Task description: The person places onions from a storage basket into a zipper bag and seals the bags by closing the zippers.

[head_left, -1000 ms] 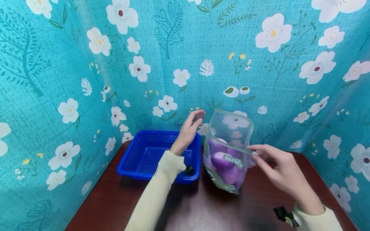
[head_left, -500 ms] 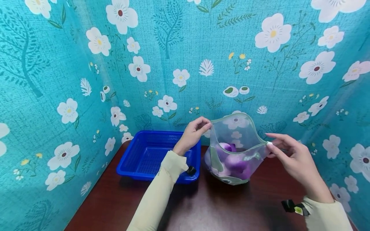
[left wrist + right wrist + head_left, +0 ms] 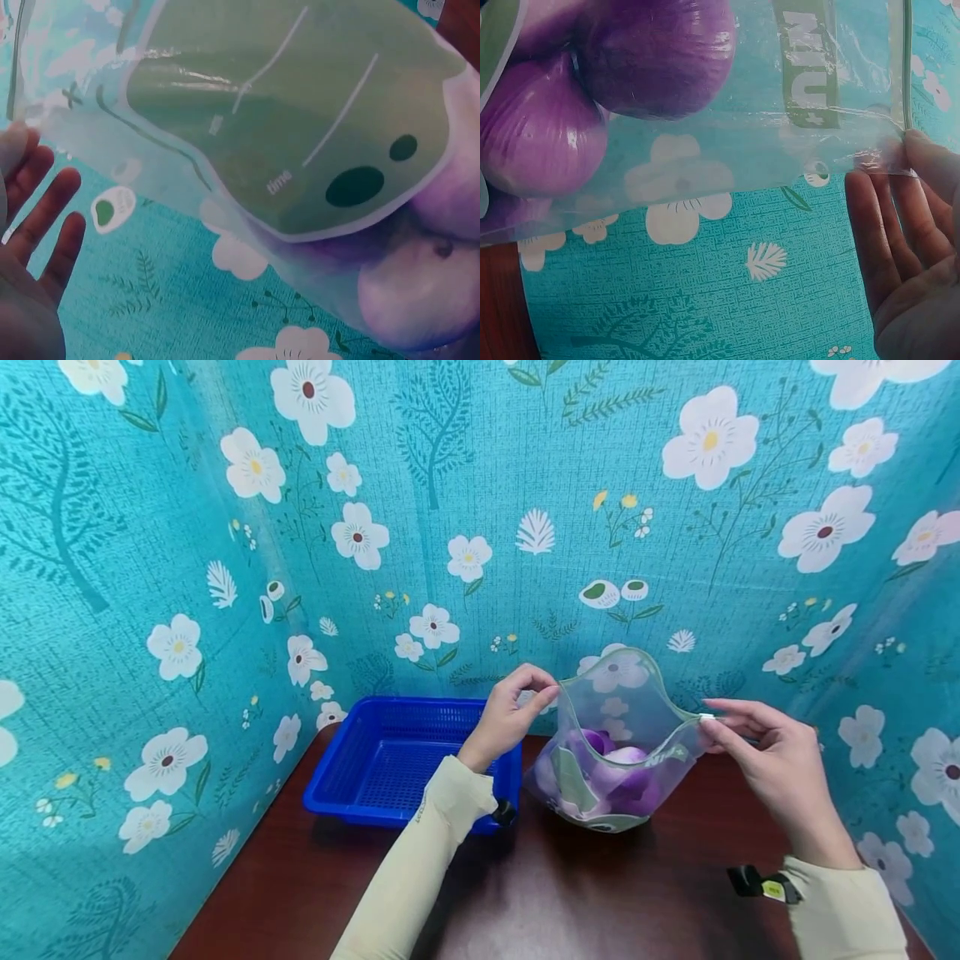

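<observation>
A clear zip bag with green edging and green print stands with its mouth spread wide, holding several purple onions. At the left end of its rim, my left hand pinches the edge between thumb and fingers. The opposite end, by a white slider, is pinched by my right hand. In the right wrist view two onions press against the plastic, and the thumb and fingers grip the bag's corner. Pale onions show through the bag's lower part in the left wrist view, beside a large green printed shape.
Left of the bag stands a blue plastic basket with slotted walls, partly behind my left forearm. Both sit on a dark red-brown table. A teal flowered cloth rises close behind and along both sides.
My left hand has come across to the bag and taken its left edge. The bag's mouth has been pulled wide as my right hand shifted right; the onions inside now show from above.
</observation>
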A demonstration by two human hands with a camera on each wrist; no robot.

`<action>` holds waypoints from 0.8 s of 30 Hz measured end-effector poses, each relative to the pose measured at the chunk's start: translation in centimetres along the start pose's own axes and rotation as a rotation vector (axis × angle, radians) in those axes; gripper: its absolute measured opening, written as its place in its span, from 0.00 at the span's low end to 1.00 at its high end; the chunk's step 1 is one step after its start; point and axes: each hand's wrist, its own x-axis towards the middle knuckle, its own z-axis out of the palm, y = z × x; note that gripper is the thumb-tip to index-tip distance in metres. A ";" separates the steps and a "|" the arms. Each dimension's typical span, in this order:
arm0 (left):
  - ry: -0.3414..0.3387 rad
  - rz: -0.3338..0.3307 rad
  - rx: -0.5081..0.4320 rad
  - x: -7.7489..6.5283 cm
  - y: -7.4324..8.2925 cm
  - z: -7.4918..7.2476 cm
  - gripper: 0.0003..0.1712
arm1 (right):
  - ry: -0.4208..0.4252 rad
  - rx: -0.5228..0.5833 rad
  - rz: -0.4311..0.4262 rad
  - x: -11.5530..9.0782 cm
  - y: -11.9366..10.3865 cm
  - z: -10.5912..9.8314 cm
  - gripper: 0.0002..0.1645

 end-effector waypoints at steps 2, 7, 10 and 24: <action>0.007 0.012 0.004 0.0 0.3 0.2 0.06 | 0.010 0.000 0.019 0.0 0.1 -0.1 0.20; -0.005 0.045 0.027 0.0 0.7 0.6 0.09 | 0.026 0.031 0.041 0.1 0.2 -0.1 0.20; -0.002 0.091 0.070 0.0 0.8 0.8 0.08 | 0.032 0.054 0.035 0.2 0.1 0.0 0.19; 0.012 0.247 0.177 -0.3 0.7 1.2 0.17 | 0.096 0.294 0.089 0.3 0.2 0.6 0.15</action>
